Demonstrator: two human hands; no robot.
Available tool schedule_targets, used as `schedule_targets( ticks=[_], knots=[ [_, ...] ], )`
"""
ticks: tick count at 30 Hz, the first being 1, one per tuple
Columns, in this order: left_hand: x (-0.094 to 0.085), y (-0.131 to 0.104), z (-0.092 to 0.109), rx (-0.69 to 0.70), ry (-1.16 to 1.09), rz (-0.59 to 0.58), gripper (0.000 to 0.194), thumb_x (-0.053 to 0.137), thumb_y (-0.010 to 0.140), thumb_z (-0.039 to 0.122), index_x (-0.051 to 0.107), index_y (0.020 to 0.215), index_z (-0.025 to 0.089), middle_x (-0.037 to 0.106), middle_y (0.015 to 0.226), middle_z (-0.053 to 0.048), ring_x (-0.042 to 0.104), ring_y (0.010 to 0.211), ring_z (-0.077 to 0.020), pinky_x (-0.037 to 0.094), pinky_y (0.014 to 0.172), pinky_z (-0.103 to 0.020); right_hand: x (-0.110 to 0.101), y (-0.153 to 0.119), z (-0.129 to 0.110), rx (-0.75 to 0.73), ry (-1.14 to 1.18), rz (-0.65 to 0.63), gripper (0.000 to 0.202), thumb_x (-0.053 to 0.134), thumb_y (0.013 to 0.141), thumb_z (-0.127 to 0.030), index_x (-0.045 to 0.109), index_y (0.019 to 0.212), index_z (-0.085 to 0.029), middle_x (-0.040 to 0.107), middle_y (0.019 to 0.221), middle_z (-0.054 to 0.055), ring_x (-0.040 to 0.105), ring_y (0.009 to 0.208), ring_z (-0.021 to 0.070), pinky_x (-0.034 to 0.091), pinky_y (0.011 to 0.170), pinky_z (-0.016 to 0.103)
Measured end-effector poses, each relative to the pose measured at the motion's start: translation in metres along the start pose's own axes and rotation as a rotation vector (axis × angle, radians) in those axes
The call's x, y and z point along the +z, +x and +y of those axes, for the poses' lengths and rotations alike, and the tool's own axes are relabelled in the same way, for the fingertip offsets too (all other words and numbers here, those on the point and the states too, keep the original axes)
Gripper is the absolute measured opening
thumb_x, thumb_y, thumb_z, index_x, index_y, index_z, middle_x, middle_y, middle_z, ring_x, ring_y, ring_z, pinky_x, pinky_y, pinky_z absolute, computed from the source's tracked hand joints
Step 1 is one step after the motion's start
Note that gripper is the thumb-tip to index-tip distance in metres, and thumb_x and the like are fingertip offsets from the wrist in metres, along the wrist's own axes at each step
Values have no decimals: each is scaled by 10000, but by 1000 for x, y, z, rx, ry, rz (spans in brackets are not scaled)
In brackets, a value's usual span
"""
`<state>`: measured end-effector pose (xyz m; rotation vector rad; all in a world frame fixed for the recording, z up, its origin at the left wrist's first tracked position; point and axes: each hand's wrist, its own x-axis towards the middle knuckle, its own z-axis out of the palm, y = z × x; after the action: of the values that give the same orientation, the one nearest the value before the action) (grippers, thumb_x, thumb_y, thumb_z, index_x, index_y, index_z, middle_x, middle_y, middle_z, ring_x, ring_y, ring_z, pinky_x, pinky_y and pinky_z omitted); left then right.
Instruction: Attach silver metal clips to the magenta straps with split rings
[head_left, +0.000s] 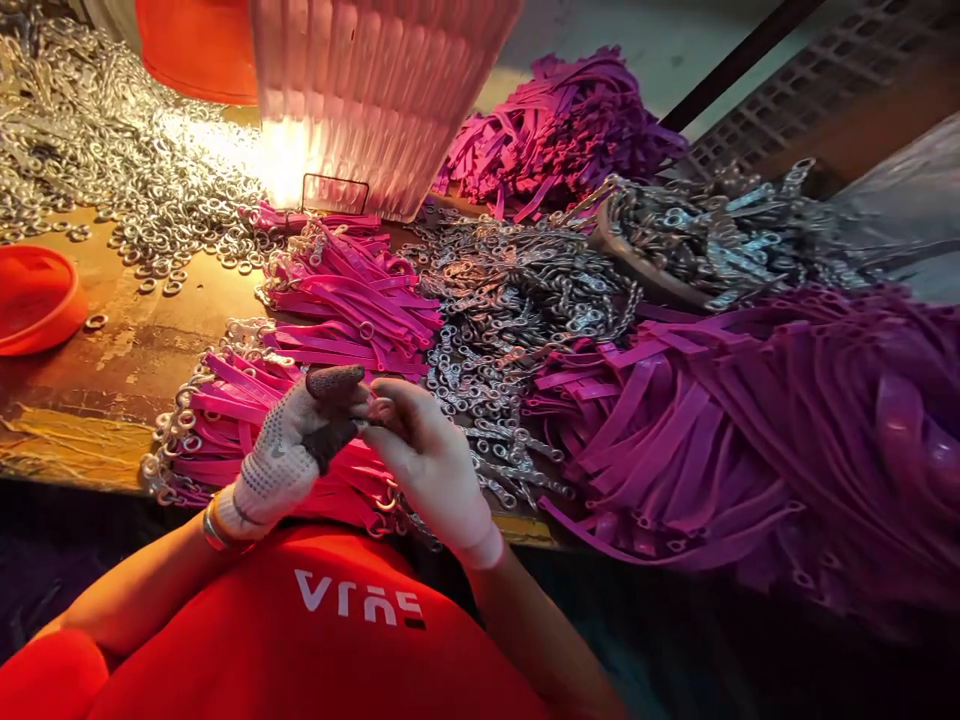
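Note:
My left hand (289,450), in a white dotted glove with dark fingertips, meets my right hand (435,465) just in front of my chest. A thin white glove covers the right one. Fingers of both are pinched together around something small, which they mostly hide. Beneath them lie pink straps (232,400) with metal rings along their left ends. Further back, a second bundle of pink straps (360,290) is stacked on the table. Flat metal links with ring-shaped ends (517,290) are heaped to the right of these bundles.
Loose metal rings (180,190) cover the back left, near a red bowl (49,300). A lit, ribbed translucent panel (375,90) stands behind. Purple straps (697,420) drape over the table's right edge; another purple pile (562,130) lies behind. A round container (637,260) overflows with metal links.

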<state>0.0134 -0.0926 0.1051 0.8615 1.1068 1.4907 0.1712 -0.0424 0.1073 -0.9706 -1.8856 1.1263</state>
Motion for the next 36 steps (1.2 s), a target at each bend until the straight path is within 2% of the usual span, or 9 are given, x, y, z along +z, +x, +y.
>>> schedule_targets(
  ticks=[5,8,14,18,22,25,28,33,36],
  knots=[
    [3,-6,-2,145,328,59,260,732,859,270,738,1113,216,704,1167,-99,612,1171,-245,449,1101,-380,10,-7,2,-3,-41,77,337,607,888,-226,586,1223,-260,706,1088,15,679,862,144,571,799,292],
    [-2,-4,-11,-72,76,39,341,760,838,314,680,1139,176,728,988,-86,682,878,-198,559,820,-317,5,-11,4,-46,-137,44,315,573,933,-225,565,1244,-273,707,1100,19,681,897,155,565,826,300],
    [-12,7,-14,-369,-161,-226,399,722,862,364,625,1180,144,622,687,2,504,491,-86,390,466,-201,-9,-4,6,-373,-618,-139,406,443,952,-131,515,1347,-196,630,1204,136,594,1070,262,499,862,400],
    [-14,9,-16,-434,-83,-368,364,726,844,421,661,1040,122,569,644,4,441,460,-78,326,418,-199,-13,0,9,-454,-704,-314,278,475,975,-177,606,1218,-210,668,1061,89,581,924,228,438,771,347],
    [-14,4,-8,-380,98,-230,540,706,879,403,531,1336,175,624,745,-6,537,569,-113,426,515,-209,-17,0,12,-387,-791,-290,183,502,985,-253,673,972,-190,668,860,63,536,752,193,342,666,320],
    [-11,2,1,-319,150,-244,511,748,851,343,581,1309,190,652,937,-54,590,731,-126,478,630,-211,-19,0,12,-332,-725,-334,290,498,958,-239,603,691,-205,591,655,9,452,599,146,279,597,304],
    [-4,7,6,-419,97,-235,403,741,853,326,636,1218,190,639,892,-41,548,648,-95,422,543,-179,-12,-2,11,-340,-738,-225,326,487,927,-242,549,608,-213,548,578,2,407,540,137,230,566,316],
    [13,22,10,-539,-81,-154,351,718,847,306,594,1163,214,552,717,42,338,429,-36,265,399,-166,-2,-11,20,-368,-812,68,347,412,1002,-326,628,763,-197,606,649,44,497,589,170,276,583,324],
    [24,54,9,-396,131,-332,237,597,918,289,613,1132,189,528,664,37,378,458,-68,314,431,-187,-10,-10,30,-240,-818,97,369,389,1035,-338,629,792,-198,628,654,44,523,575,168,305,577,315]
  ],
)
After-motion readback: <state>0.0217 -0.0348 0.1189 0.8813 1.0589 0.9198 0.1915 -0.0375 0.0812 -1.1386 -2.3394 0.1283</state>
